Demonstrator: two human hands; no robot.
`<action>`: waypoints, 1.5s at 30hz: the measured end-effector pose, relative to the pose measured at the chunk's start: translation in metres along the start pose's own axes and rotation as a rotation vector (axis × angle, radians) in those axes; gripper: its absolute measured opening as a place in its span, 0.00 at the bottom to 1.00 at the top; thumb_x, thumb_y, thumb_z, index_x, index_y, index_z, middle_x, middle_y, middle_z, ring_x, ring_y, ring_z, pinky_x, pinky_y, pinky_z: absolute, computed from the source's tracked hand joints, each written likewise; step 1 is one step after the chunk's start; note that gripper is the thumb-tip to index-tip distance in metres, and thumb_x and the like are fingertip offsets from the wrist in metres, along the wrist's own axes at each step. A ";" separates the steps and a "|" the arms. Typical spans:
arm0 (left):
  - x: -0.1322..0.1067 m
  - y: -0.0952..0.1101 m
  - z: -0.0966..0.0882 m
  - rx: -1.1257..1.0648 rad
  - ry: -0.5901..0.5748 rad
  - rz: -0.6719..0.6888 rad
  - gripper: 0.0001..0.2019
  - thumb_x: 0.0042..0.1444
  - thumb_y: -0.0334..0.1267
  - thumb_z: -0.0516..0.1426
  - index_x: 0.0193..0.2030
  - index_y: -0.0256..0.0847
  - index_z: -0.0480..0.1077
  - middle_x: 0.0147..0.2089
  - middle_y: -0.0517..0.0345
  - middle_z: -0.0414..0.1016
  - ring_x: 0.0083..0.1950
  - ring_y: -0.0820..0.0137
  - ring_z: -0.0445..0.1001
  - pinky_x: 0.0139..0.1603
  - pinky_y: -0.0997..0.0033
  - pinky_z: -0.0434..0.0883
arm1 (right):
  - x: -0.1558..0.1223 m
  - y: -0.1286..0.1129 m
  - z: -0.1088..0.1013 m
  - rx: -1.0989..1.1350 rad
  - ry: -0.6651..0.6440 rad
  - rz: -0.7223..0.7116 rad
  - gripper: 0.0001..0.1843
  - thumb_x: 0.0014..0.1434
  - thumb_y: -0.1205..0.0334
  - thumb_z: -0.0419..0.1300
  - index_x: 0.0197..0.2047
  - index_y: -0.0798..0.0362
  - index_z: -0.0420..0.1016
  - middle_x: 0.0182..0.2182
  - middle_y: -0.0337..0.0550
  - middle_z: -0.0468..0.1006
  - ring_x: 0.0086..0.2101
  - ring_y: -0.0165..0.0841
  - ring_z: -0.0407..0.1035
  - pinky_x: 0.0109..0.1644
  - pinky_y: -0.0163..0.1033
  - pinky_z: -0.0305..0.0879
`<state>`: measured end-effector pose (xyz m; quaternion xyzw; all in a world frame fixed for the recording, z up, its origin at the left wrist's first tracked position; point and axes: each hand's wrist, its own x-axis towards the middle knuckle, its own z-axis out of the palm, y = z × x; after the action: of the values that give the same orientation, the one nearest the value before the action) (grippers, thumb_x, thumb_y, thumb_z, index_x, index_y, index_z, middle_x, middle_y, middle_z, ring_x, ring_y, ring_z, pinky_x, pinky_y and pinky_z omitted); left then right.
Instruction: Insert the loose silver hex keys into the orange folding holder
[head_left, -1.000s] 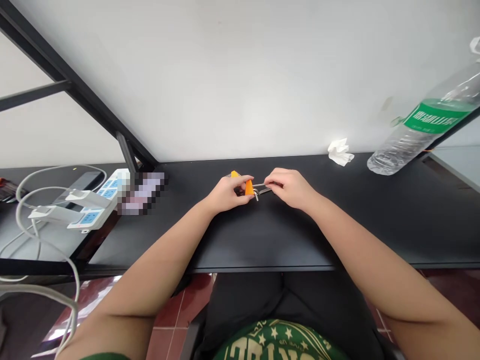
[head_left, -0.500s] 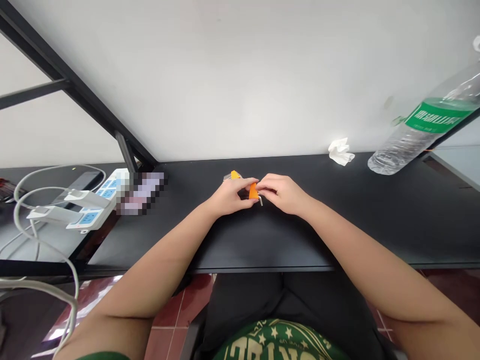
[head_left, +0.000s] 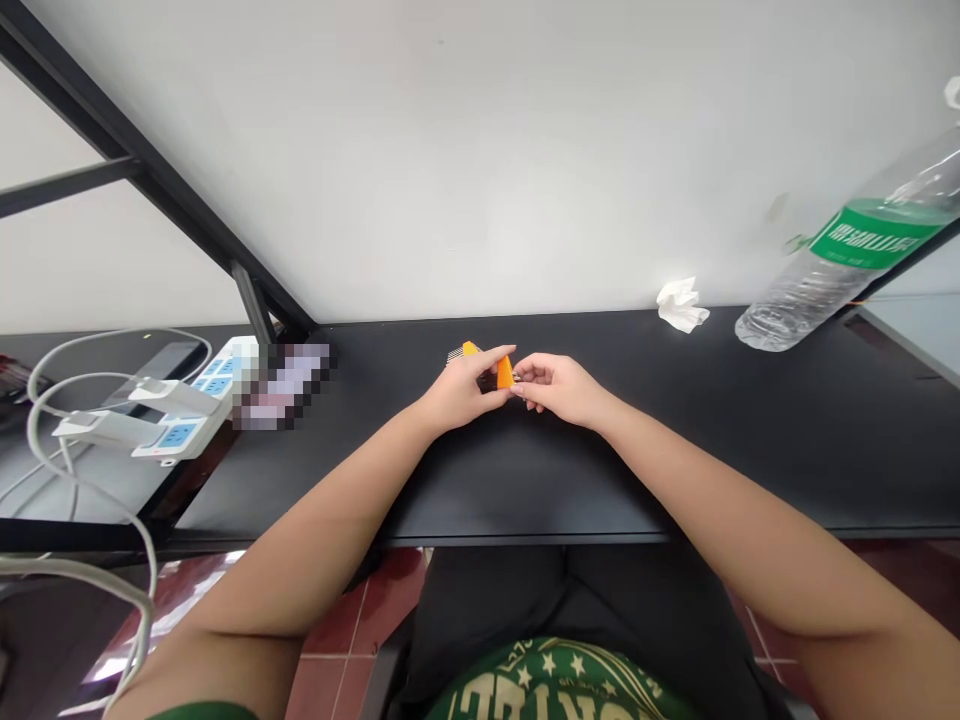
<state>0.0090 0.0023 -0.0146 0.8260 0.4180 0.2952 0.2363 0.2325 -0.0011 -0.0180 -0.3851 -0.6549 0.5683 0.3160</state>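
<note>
My left hand [head_left: 461, 393] is closed around an orange hex key holder [head_left: 505, 373], which it keeps just above the black desk. A second yellow-orange part [head_left: 470, 348] shows behind that hand, beside a row of thin metal rods [head_left: 455, 354]. The palm and fingers cover the middle of the set. My right hand [head_left: 562, 388] is closed at the holder's right end, its thumb and fingers pinching a small metal hex key [head_left: 519, 378]. Most of this key is hidden by the fingers.
A crumpled white tissue [head_left: 682, 304] and a large clear bottle with a green label [head_left: 802, 270] stand along the wall at right. At left are a blurred-out object [head_left: 285, 388], a power strip [head_left: 217, 385] with plugged chargers and white cables, and a black metal frame [head_left: 180, 215].
My right hand has shifted its fingers lower over the holder's end. The bent metal key that stuck out below is now mostly covered by them. My left hand stays nearly still.
</note>
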 end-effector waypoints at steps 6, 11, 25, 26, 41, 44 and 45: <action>0.000 0.000 0.002 -0.016 -0.036 -0.050 0.31 0.56 0.40 0.63 0.68 0.43 0.69 0.47 0.55 0.82 0.45 0.66 0.79 0.48 0.65 0.78 | -0.002 0.000 -0.001 -0.154 -0.001 -0.069 0.11 0.61 0.56 0.67 0.44 0.52 0.77 0.35 0.40 0.78 0.32 0.31 0.72 0.37 0.39 0.71; -0.001 -0.001 0.000 -0.110 -0.050 -0.106 0.29 0.56 0.42 0.65 0.65 0.41 0.72 0.44 0.56 0.82 0.44 0.66 0.80 0.50 0.64 0.79 | -0.008 -0.008 -0.002 -0.427 0.015 -0.205 0.06 0.63 0.61 0.63 0.43 0.52 0.80 0.35 0.39 0.78 0.33 0.31 0.70 0.40 0.38 0.67; 0.002 -0.014 -0.008 -0.009 0.026 -0.154 0.30 0.54 0.44 0.66 0.64 0.42 0.72 0.45 0.55 0.83 0.45 0.65 0.81 0.55 0.61 0.78 | -0.002 0.001 -0.040 -1.015 -0.016 -0.104 0.08 0.66 0.65 0.61 0.46 0.51 0.82 0.46 0.47 0.77 0.39 0.35 0.72 0.41 0.39 0.64; 0.002 -0.016 -0.009 0.013 0.028 -0.158 0.29 0.54 0.44 0.66 0.63 0.42 0.72 0.44 0.56 0.83 0.44 0.65 0.81 0.54 0.62 0.78 | -0.001 0.002 -0.041 -1.030 -0.029 -0.097 0.09 0.66 0.65 0.61 0.47 0.50 0.82 0.46 0.47 0.77 0.40 0.36 0.72 0.41 0.39 0.63; 0.003 -0.020 -0.007 0.110 0.000 -0.140 0.27 0.55 0.47 0.65 0.61 0.43 0.73 0.40 0.58 0.80 0.38 0.67 0.77 0.47 0.64 0.76 | -0.010 -0.013 -0.023 -1.167 -0.061 0.038 0.07 0.56 0.69 0.62 0.30 0.51 0.68 0.37 0.46 0.76 0.28 0.33 0.65 0.29 0.39 0.54; 0.003 -0.020 -0.007 0.105 -0.007 -0.133 0.26 0.55 0.47 0.65 0.60 0.43 0.73 0.40 0.58 0.80 0.37 0.68 0.76 0.46 0.65 0.76 | -0.009 -0.013 -0.026 -1.054 -0.044 -0.017 0.07 0.57 0.70 0.61 0.31 0.51 0.68 0.35 0.43 0.76 0.30 0.33 0.66 0.32 0.38 0.55; 0.002 -0.020 -0.007 0.101 -0.009 -0.135 0.27 0.55 0.47 0.65 0.60 0.43 0.73 0.40 0.58 0.79 0.36 0.68 0.76 0.45 0.65 0.76 | -0.009 -0.013 -0.027 -1.002 -0.028 -0.060 0.06 0.58 0.70 0.61 0.32 0.51 0.68 0.35 0.42 0.76 0.31 0.33 0.67 0.33 0.38 0.56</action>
<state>-0.0060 0.0162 -0.0214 0.8083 0.4858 0.2534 0.2155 0.2581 0.0041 -0.0003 -0.4630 -0.8622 0.1797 0.0997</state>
